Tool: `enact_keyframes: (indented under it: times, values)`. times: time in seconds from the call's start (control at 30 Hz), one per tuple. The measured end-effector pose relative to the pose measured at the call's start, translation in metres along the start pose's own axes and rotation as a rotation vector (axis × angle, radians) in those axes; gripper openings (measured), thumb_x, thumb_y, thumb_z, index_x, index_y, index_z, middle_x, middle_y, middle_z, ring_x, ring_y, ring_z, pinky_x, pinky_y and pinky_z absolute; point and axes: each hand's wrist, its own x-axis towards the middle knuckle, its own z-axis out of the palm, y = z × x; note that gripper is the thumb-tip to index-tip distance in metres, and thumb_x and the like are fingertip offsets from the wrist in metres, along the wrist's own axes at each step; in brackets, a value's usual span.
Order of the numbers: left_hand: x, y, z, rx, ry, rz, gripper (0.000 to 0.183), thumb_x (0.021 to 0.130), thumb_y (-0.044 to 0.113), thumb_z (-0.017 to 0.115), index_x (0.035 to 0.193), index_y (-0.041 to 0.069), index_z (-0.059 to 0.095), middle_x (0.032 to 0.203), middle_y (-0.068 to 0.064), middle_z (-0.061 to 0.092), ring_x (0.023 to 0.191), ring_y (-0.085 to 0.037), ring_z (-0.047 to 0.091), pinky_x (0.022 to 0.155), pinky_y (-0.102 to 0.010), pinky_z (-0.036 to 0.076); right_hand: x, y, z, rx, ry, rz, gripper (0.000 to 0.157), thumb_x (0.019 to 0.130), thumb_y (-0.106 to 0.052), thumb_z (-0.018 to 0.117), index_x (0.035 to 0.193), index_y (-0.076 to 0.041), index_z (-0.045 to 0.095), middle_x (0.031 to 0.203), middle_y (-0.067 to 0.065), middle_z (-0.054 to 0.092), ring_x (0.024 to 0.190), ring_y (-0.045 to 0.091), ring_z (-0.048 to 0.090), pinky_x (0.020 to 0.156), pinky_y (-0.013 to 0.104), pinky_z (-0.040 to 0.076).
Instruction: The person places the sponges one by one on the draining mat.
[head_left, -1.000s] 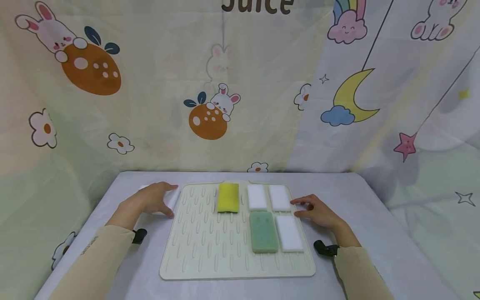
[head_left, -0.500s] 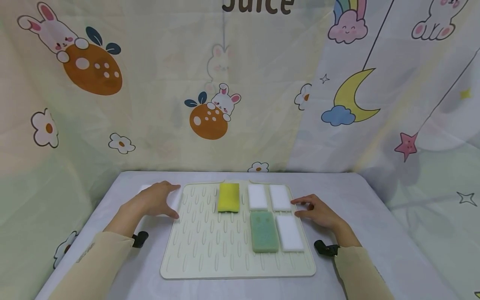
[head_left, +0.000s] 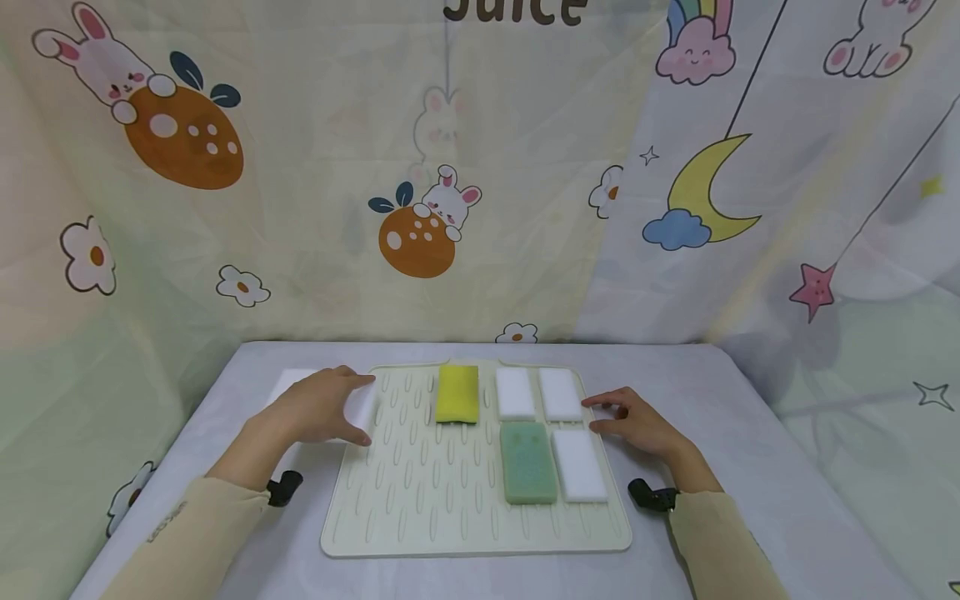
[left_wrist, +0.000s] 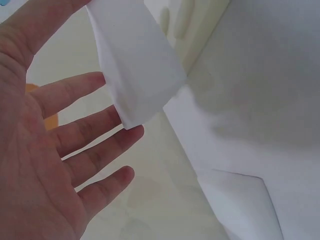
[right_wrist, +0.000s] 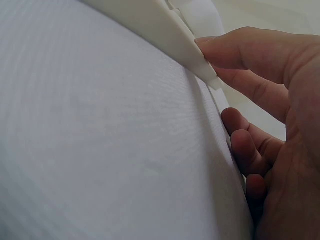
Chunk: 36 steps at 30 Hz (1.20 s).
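Observation:
My left hand [head_left: 318, 407] holds a white sponge [head_left: 361, 407] between thumb and fingers at the left edge of the cream ribbed mat [head_left: 405, 508]. In the left wrist view this white sponge [left_wrist: 137, 60] is tilted, with several fingertips along its edge. My right hand [head_left: 637, 423] is at the mat's right edge, thumb and index fingertips touching it; the right wrist view shows the thumb [right_wrist: 225, 49] against the mat's rim [right_wrist: 155, 30]. On the mat lie a yellow sponge [head_left: 457, 394], a green sponge [head_left: 528, 463] and three white sponges [head_left: 579, 467].
Behind the left hand, another white piece [head_left: 288, 382] lies on the white-covered table [head_left: 750, 467]; the left wrist view shows a white piece [left_wrist: 242, 202] on the cloth too. A patterned curtain [head_left: 315, 250] stands at the table's back edge.
My left hand has moved right and slightly toward me with the white sponge, from beside the mat to over its left edge. The right hand has stayed in place.

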Motion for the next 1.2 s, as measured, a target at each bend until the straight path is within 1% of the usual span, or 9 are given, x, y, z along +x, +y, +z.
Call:
enact_keyframes:
  times: [0.1,0.27,0.37,0.6,0.77,0.93,1.2]
  values:
    - [-0.001,0.004,0.001,0.002,0.009,0.008,0.102,0.065,0.052,0.095,0.150,0.011,0.056,0.143,-0.016,0.060,0.130,-0.038,0.058,0.107,-0.057,0.048,0.001,0.000,0.000,-0.006,-0.001,0.003,0.043,0.088,-0.032,0.081,0.129,-0.021,0.074,0.130,0.013,0.052,0.102,0.023,0.044,0.083,0.034,0.038]
    - [-0.002,0.010,0.003,0.005,0.026,0.044,0.100,0.065,0.054,0.094,0.149,0.012,0.057,0.142,-0.014,0.060,0.129,-0.036,0.059,0.107,-0.055,0.048,0.002,0.001,0.000,-0.011,-0.002,0.002,0.042,0.089,-0.032,0.081,0.129,-0.021,0.074,0.130,0.012,0.053,0.101,0.023,0.044,0.083,0.034,0.038]
    - [-0.003,0.014,0.004,0.015,0.031,0.069,0.100,0.065,0.055,0.094,0.148,0.011,0.058,0.140,-0.014,0.062,0.126,-0.035,0.060,0.106,-0.054,0.050,0.003,0.000,0.000,-0.012,-0.002,0.001,0.042,0.089,-0.032,0.081,0.129,-0.021,0.074,0.130,0.013,0.053,0.101,0.023,0.044,0.083,0.034,0.038]
    - [-0.003,0.026,0.007,0.035,0.045,0.088,0.102,0.064,0.063,0.091,0.146,0.011,0.059,0.137,-0.011,0.063,0.123,-0.034,0.062,0.103,-0.053,0.052,0.005,0.001,-0.001,-0.019,-0.004,0.007,0.042,0.089,-0.034,0.081,0.129,-0.022,0.074,0.130,0.012,0.053,0.102,0.023,0.045,0.084,0.034,0.038]
    - [-0.002,0.035,0.011,0.048,0.056,0.120,0.103,0.063,0.068,0.089,0.145,0.012,0.061,0.135,-0.010,0.064,0.120,-0.034,0.063,0.099,-0.052,0.053,0.006,0.003,-0.002,-0.012,-0.006,0.012,0.042,0.089,-0.034,0.081,0.129,-0.023,0.074,0.131,0.012,0.052,0.103,0.023,0.045,0.084,0.034,0.038]
    - [-0.001,0.046,0.016,0.052,0.052,0.126,0.103,0.063,0.071,0.087,0.144,0.013,0.061,0.134,-0.009,0.065,0.120,-0.033,0.064,0.099,-0.051,0.054,0.005,0.004,-0.002,-0.007,-0.010,0.013,0.042,0.089,-0.035,0.081,0.129,-0.023,0.074,0.132,0.012,0.052,0.103,0.023,0.044,0.084,0.034,0.038]
    - [0.002,0.065,0.026,0.065,0.035,0.138,0.104,0.063,0.078,0.083,0.145,0.016,0.061,0.136,-0.006,0.065,0.121,-0.033,0.063,0.100,-0.050,0.053,0.003,0.003,-0.002,0.000,-0.013,0.008,0.043,0.090,-0.035,0.080,0.130,-0.024,0.073,0.132,0.012,0.051,0.103,0.023,0.043,0.083,0.034,0.037]
